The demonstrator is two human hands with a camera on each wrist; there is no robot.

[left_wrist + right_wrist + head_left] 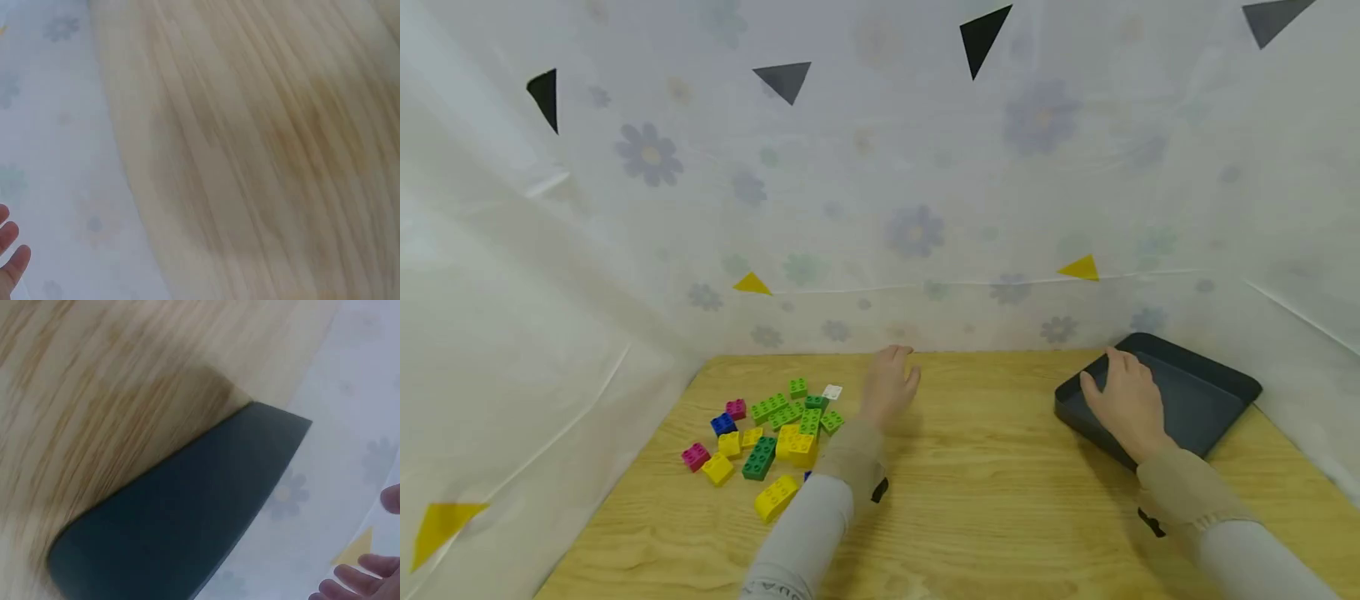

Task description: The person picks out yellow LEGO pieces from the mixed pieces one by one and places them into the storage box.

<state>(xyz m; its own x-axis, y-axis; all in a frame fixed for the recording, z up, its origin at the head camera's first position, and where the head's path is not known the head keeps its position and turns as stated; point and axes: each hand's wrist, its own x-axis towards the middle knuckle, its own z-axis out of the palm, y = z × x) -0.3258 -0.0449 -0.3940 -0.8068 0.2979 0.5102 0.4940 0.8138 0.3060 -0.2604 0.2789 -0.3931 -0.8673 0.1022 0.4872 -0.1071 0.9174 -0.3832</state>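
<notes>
Right hand [1126,402] rests relaxed on the dark tray [1206,398], positioning it; left hand [889,387] hovers loose, empty, beside the bricks [767,433]; next move: grasp one brick.

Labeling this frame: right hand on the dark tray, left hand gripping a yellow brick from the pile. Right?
Not quite. The left hand holds nothing: in the head view it sits open beside the brick pile, fingers relaxed over the wooden table. The right hand is indeed on the dark tray.

Matt dark tray [1210,392], grainy wood table [1000,500], glossy plastic bricks [775,425].
</notes>
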